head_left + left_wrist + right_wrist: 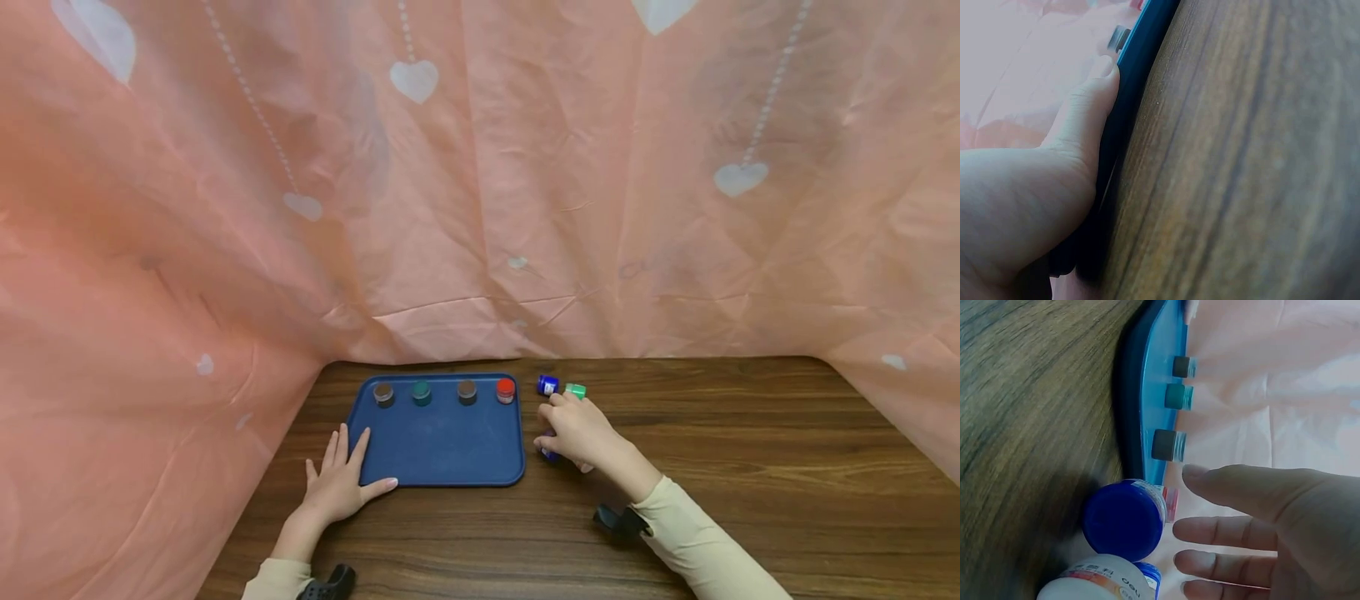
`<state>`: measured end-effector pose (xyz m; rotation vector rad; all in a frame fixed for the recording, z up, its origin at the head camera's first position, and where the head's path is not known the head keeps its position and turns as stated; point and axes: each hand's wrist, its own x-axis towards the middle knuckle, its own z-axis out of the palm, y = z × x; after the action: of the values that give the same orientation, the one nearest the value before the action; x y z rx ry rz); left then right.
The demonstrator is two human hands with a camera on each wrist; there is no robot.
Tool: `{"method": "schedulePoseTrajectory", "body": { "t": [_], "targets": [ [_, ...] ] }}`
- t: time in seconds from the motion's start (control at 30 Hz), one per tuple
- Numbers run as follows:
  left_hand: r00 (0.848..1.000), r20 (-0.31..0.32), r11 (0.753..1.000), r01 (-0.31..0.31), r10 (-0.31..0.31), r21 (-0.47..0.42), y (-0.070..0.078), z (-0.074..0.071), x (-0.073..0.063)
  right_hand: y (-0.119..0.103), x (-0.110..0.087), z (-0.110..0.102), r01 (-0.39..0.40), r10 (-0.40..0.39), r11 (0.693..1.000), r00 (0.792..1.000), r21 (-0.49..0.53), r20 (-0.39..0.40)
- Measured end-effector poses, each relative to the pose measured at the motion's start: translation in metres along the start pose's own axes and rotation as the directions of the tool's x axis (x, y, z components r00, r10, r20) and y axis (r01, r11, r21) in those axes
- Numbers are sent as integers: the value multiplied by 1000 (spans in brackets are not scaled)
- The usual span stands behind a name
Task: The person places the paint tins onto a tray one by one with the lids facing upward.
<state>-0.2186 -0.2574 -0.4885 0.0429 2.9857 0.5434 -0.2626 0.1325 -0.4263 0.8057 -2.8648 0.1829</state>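
Note:
My left hand (335, 487) rests on the near-left corner of a blue tray (450, 442), fingers spread, thumb along its near rim. Along the tray's far side stand a brown paint jar (384, 395), a teal one (422, 393), a second brown one (467, 392) and a red one (506, 391). Right of the tray, my right hand (581, 429) hovers over more jars, thumb and fingers apart with nothing between them. Under it are a blue jar (1124, 520) and a white labelled jar (1094, 581), partly hidden in the head view. Beyond are another blue jar (548, 384) and a green jar (576, 390).
The tray and jars are on a dark wooden table (750, 450). A pink curtain (562, 208) with white hearts hangs behind the table and along both sides. Each wrist wears a black strap device, such as the right one (621, 522).

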Motion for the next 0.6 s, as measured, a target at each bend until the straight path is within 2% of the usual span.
{"method": "schedulePoseTrajectory", "body": {
  "t": [0.2,0.6],
  "targets": [
    [1000,4,1000,2,-2,-15,0,-1,-3,-2,-2,1,-41,42,998,998,-37,37],
    [1000,-14,1000,-13,13,-7,-1,1,0,-3,-2,10,-81,86,993,995,-86,58]
  ]
}}
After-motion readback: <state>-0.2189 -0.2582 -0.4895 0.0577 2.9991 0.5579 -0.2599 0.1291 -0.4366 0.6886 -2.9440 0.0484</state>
